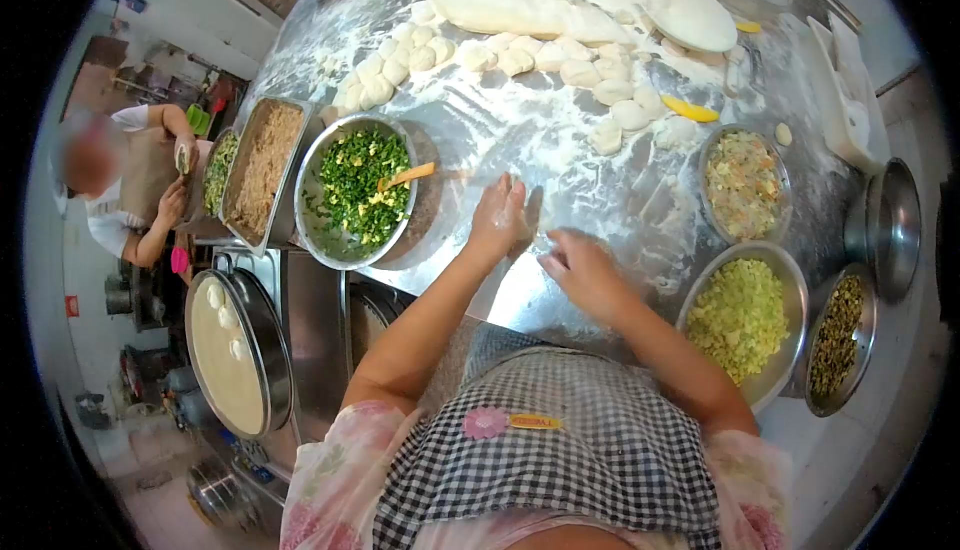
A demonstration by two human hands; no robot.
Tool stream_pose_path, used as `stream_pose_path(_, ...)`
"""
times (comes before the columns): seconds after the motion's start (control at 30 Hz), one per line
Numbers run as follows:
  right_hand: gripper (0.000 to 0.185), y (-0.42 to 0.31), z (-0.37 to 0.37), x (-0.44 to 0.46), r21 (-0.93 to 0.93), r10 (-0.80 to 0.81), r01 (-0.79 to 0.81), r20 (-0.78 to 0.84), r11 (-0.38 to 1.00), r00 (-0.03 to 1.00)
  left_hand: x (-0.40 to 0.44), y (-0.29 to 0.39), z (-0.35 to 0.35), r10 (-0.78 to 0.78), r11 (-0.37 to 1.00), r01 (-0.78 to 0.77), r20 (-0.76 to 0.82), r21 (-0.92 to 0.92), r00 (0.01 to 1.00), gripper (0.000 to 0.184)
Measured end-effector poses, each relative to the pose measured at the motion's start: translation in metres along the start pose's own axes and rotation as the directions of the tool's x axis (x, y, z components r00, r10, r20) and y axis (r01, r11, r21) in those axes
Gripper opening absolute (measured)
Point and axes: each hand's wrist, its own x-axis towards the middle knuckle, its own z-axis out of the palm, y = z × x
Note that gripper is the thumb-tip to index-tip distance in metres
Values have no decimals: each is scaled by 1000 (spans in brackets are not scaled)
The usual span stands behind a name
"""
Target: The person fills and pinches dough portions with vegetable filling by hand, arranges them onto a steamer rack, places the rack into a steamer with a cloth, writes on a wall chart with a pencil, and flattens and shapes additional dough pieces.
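Over the near edge of the floured metal table, my left hand has its fingers pressed together; anything in them is too small to name. To its right, my right hand is slightly blurred, its fingers curled, with no item visible in it. A steel bowl of chopped greens and yellow bits, with an orange-handled utensil in it, stands left of my left hand. Beyond both hands lie several small dough pieces and a long dough roll.
Bowls of pale green filling, mixed filling and dark filling stand right. A tray of brown filling and a round steamer are left. A co-worker stands far left. A yellow scraper lies beyond.
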Motion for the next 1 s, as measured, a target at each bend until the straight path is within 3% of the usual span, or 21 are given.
stream_pose_path(0.07, 28, 13, 20, 39, 20, 26, -25, -56, 999, 998, -9, 18, 0, 11, 998, -9, -30, 58, 999, 70)
stream_pose_path(0.13, 25, 20, 30, 67, -61, 27, -32, -76, 998, 997, 9, -33, 12, 219, 914, -191, -41, 357, 975, 67)
stream_pose_path(0.23, 25, 8, 14, 71, -76, 110, -111, -22, 991, 994, -25, 54, -37, 193, 981, -191, -222, 31, 956, 69)
stream_pose_path(0.3, 26, 21, 10, 73, -146, 70, -84, -97, 986, 993, -27, 54, -55, 314, 948, -270, -345, 171, 885, 71)
stream_pose_path(0.33, 27, 22, 5, 72, -130, 43, -60, -127, 990, 991, -32, 54, -52, 467, 854, -348, -273, 386, 841, 73)
stream_pose_path(0.43, 30, 33, -3, 71, 33, 83, -78, -194, 996, 978, -56, 29, -13, 442, 615, -542, 319, 573, 838, 72)
stream_pose_path(0.5, 31, 48, -2, 78, 103, 37, -7, -285, 995, 958, -46, 33, -12, 412, 629, -502, 292, 594, 863, 68)
stream_pose_path(0.53, 30, 43, -6, 74, 205, 122, -70, -253, 976, 960, -50, 34, -9, 384, 647, -475, 283, 596, 879, 67)
stream_pose_path(0.6, 29, 35, -12, 68, 237, 124, -75, -202, 969, 972, -29, 24, -27, 299, 922, -357, 309, 151, 903, 62)
stream_pose_path(0.63, 29, 30, -14, 64, 257, 128, -80, -176, 963, 976, -22, 20, -33, 262, 965, -246, 344, -91, 902, 60)
stream_pose_path(0.67, 29, 26, -16, 61, 251, 125, -80, -168, 965, 978, -23, 18, -25, 225, 953, -217, 12, -213, 974, 45)
stream_pose_path(0.77, 30, 26, -12, 49, 192, 94, -64, -150, 979, 984, -28, 39, -36, -119, 973, 119, -12, 199, 993, 32)
stream_pose_path(0.8, 31, 36, -7, 49, 148, 51, -28, -156, 989, 986, -31, 38, -32, -134, 972, 139, -38, 190, 990, 26)
stream_pose_path(0.9, 34, 48, 4, 46, -30, -27, 21, -204, 999, 979, -42, 29, -30, 17, 978, -1, -77, 208, 997, 25)
stream_pose_path(0.93, 36, 45, 9, 50, -94, -54, 34, -224, 995, 973, -48, 24, -29, 33, 998, -24, -188, 51, 982, 25)
stream_pose_path(0.97, 37, 24, 11, 52, 125, 81, -59, -183, 990, 980, -50, 20, -33, -57, 948, 11, -136, -318, 989, 25)
stream_pose_path(1.0, 38, 1, 11, 51, 330, 213, -166, -111, 929, 971, -54, 14, -38, -140, 849, 62, -110, -525, 984, 23)
